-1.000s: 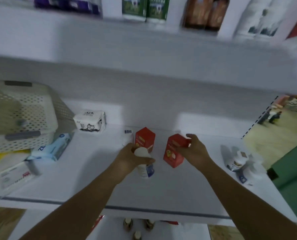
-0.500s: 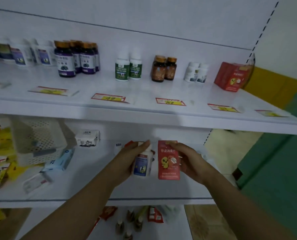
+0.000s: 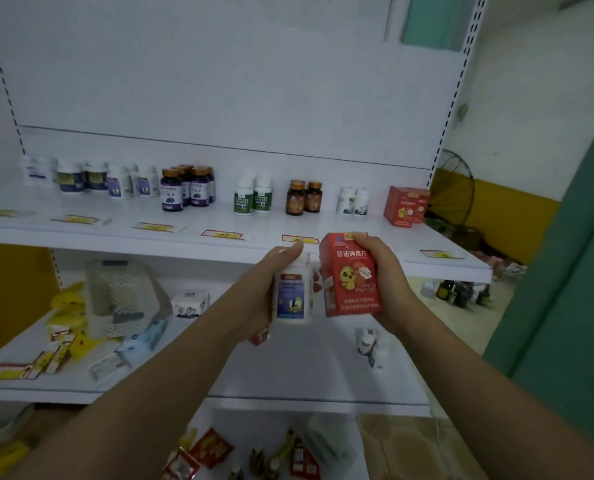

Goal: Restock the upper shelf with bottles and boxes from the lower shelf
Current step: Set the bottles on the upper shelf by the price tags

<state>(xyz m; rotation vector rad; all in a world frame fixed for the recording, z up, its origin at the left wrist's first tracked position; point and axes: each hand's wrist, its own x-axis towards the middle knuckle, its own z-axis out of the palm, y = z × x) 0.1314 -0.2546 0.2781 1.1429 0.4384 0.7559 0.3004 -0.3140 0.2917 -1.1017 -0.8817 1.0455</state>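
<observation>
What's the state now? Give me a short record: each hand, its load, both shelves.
left hand: grips white bottle, upright
right hand: grips red box, upright, beside the bottle
level: both in front of the upper shelf edge
upper shelf: bottle rows; matching red boxes at right end
lower shelf: basket at left, tipped bottles at right

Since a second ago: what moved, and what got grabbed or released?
The left hand raised the white bottle and the right hand raised the red box from the lower shelf up to the level of the upper shelf front edge. Both items are now upright, side by side. Nothing was released, and both grips were already on. The white basket stayed put.
</observation>
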